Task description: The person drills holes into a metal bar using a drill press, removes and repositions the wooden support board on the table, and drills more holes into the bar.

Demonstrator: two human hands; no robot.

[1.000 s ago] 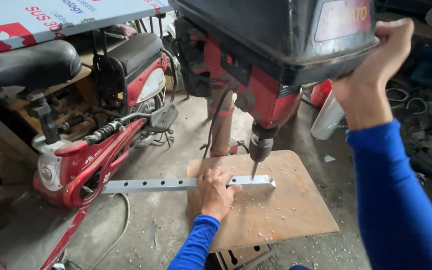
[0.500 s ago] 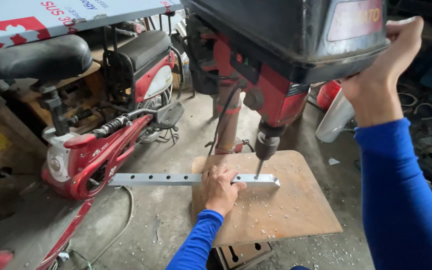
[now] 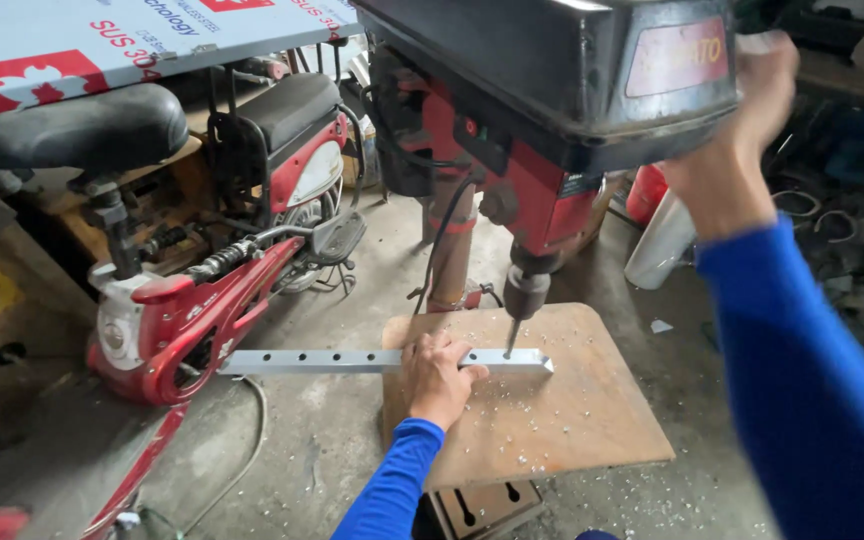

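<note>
— Where is the left hand [image 3: 439, 378]?
— Flat on the metal bar [image 3: 372, 361], pressing it down on the wooden board [image 3: 562, 420]. Fingers curl over the bar's far edge, so it grips the bar.
— And the bar itself?
— It lies across the board's far-left part, left to right. Its left end sticks out well past the board toward the red bike [image 3: 202, 300]; its right end sits under the drill bit [image 3: 512, 338]. A row of holes shows along it.
— Does the bit touch it?
— The tip meets the bar near its right end, just right of the hand.
— The right hand [image 3: 742, 120]?
— Raised at the right side of the drill press [image 3: 552, 90], by the head. It is blurred, probably clenched on a lever, but I cannot tell.
— Anything else?
— Metal chips [image 3: 522, 440] dot the board near the bar.
</note>
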